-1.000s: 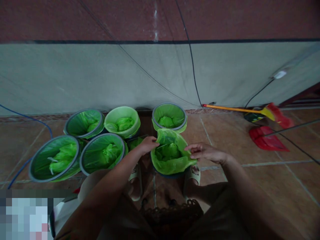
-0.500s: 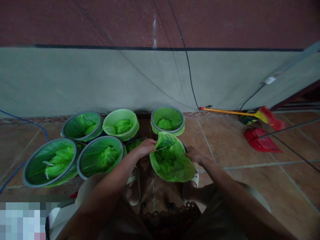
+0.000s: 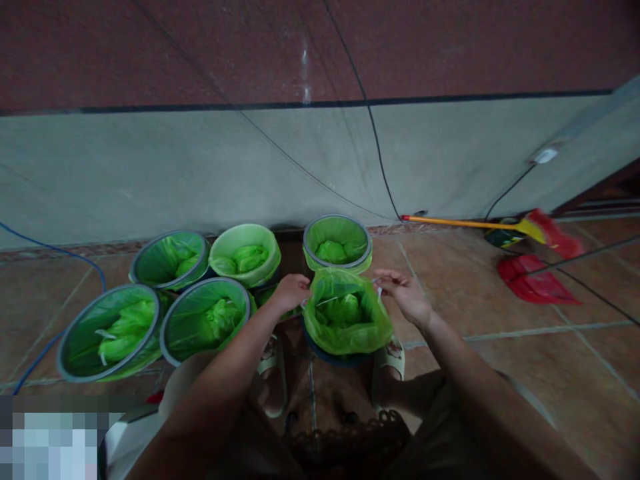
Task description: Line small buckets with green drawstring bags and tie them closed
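Between my feet stands a dark-blue bin (image 3: 345,358) with a green garbage bag (image 3: 350,339) in its mouth. The bag's upper edge is gathered inward, and more crumpled green plastic shows inside. My left hand (image 3: 293,293) is closed in a pinch at the bag's left edge, by a thin pale drawstring. At the right edge my right hand (image 3: 404,293) pinches a pale end of the drawstring between thumb and finger, its other fingers loosely curled.
Several lined bins stand left, including a grey-rimmed bin (image 3: 161,337) and a pale green bin (image 3: 274,257). Another grey-rimmed bin (image 3: 306,243) is behind the bag. A broom (image 3: 465,223) and red dustpan (image 3: 535,283) lie right; a blue cable (image 3: 65,250) runs left.
The bag's mouth has been drawn in and its front edge lifted, exposing the bin's front rim. My right hand has moved up and outward; my left stays at the left edge.
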Tool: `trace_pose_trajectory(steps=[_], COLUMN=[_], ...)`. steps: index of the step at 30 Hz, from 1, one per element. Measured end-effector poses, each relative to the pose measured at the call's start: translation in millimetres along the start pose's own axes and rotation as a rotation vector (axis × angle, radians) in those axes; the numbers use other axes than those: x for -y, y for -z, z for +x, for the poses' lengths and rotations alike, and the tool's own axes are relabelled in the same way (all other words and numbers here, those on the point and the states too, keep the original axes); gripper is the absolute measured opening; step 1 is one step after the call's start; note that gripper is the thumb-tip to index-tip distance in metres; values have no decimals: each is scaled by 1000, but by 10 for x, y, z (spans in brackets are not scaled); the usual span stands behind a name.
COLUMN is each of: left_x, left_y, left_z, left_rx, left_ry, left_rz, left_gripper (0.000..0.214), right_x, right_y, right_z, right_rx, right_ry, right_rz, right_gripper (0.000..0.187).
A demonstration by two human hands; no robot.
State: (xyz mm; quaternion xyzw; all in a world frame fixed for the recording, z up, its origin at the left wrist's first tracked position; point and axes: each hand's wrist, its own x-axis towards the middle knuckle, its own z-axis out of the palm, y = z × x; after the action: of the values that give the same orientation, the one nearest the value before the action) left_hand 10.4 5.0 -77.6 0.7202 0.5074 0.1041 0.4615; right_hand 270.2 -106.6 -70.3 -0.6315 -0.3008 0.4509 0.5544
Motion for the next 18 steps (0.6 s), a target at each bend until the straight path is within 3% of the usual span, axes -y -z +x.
trace_pose_trajectory(steps=[4, 9, 11, 14, 18], left_x=[-160, -354, -408, -516, -739], left_y=[67, 288, 388, 495, 453], left_z=[-36, -44, -40, -65, -186], left_rx=[32, -203, -255, -260, -35], left_ry=[-17, -104, -107, -208, -387], left_rz=[79, 491, 473, 25, -718], left_gripper=[18, 17, 16, 22, 44], right_x=[125, 283, 344, 431, 503], right_y=[-7, -34, -56, -81, -164], right_z=[-43, -49, -50, -63, -112], right_rx=[102, 180, 185, 213, 364], right_ry=[-10, 16, 38, 66, 60], right_rz=[76, 222, 268, 318, 324], right_gripper=[35, 30, 29, 29, 40])
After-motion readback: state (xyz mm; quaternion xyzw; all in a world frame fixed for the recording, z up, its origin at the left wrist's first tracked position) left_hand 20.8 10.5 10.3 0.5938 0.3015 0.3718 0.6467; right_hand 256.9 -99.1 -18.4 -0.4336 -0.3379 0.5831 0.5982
